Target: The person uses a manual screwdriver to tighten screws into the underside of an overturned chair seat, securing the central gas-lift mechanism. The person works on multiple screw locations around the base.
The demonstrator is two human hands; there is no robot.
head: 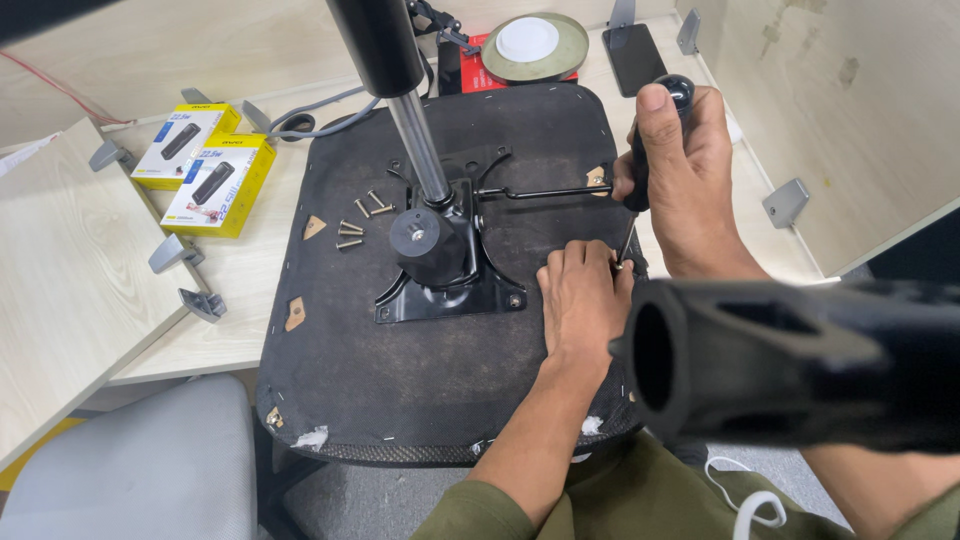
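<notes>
An upturned black chair seat (420, 370) lies on a light wooden desk, with a black metal mounting plate (450, 290) and a chrome gas-lift column (415, 140) rising from its centre. My right hand (680, 170) grips a black-handled screwdriver (650, 130), tip down at the seat's right edge. My left hand (582, 300) rests on the seat, fingertips pinched at the screwdriver tip, where a small screw seems held. Several loose screws (362, 222) lie left of the column. A black chair armrest (800, 360) lies across the near right, hiding part of my right forearm.
Two yellow boxes (205, 165) sit at the desk's left. A round tin with a white lid (530, 45) and a dark phone (640, 55) lie at the back. Metal partition brackets (788, 200) line the desk edges. A grey chair seat (140, 470) stands lower left.
</notes>
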